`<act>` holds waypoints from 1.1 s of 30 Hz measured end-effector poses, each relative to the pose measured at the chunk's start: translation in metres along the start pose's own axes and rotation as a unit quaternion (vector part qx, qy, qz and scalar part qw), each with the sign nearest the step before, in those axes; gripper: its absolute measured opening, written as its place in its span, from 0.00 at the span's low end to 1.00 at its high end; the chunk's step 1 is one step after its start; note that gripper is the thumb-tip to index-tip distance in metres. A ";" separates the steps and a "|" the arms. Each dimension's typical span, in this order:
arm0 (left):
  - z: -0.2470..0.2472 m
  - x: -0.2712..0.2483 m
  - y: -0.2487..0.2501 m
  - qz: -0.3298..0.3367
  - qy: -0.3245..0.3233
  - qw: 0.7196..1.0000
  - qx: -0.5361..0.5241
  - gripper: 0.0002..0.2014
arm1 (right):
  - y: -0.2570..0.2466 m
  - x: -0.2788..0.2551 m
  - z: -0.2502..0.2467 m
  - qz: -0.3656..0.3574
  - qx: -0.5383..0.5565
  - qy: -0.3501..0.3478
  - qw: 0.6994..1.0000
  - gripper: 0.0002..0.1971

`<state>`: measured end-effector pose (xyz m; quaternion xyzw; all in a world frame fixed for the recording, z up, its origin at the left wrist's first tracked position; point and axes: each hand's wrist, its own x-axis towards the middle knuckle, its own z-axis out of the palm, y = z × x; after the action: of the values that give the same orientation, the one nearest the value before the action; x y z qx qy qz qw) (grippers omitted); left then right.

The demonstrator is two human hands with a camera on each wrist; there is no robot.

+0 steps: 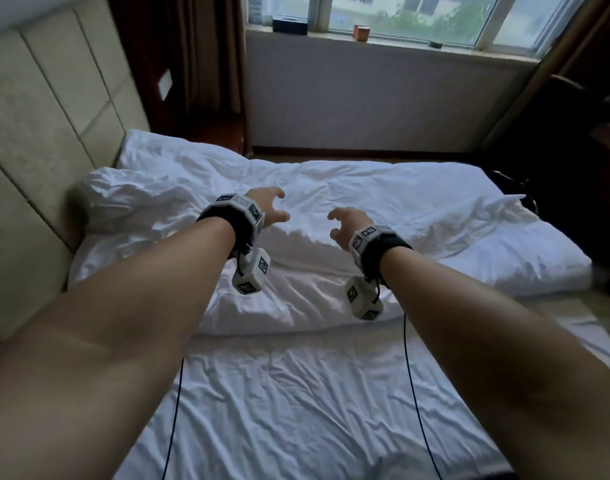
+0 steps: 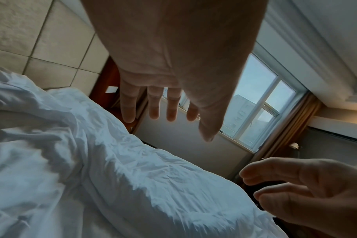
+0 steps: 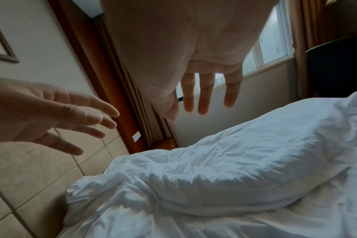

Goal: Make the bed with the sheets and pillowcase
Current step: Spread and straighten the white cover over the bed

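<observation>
Against the padded headboard (image 1: 37,133) at the left, a rumpled white pillow (image 1: 130,199) lies bunched at the head of the bed, probably pushed there out of the way while the covers are sorted. Next to it, the left hand (image 1: 267,209) hovers above the bedding with fingers spread and loosely bent, holding nothing; the wrist views show it clear of the cloth. Under both hands lies a thick white duvet (image 1: 383,209), folded over toward the window side, so that the fitted sheet (image 1: 296,393) on the near half of the mattress is bare and creased. The right hand (image 1: 345,225), just beside the left, is likewise open and empty. Their paired, palm-down pose suggests a reach for the duvet's near fold, to draw it back across the bed.
</observation>
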<state>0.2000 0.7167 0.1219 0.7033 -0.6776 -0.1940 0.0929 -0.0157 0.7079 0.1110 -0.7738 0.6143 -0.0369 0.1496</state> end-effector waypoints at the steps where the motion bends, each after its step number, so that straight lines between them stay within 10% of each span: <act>1: 0.006 -0.004 0.018 0.002 -0.002 1.000 0.009 0.30 | 0.018 -0.008 -0.005 0.002 0.005 0.004 1.000 0.20; 16: 0.144 -0.033 0.258 -0.046 -0.018 0.998 0.039 0.29 | 0.304 -0.089 -0.031 -0.004 0.028 -0.041 0.999 0.21; 33: 0.256 0.110 0.249 -0.137 -0.023 0.989 0.056 0.34 | 0.392 0.047 0.049 -0.045 0.009 -0.123 0.991 0.34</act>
<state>-0.1299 0.6256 -0.0288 0.7887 -0.5869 -0.1829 0.0100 -0.3611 0.5930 -0.0505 -0.7978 0.5555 0.0463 0.2298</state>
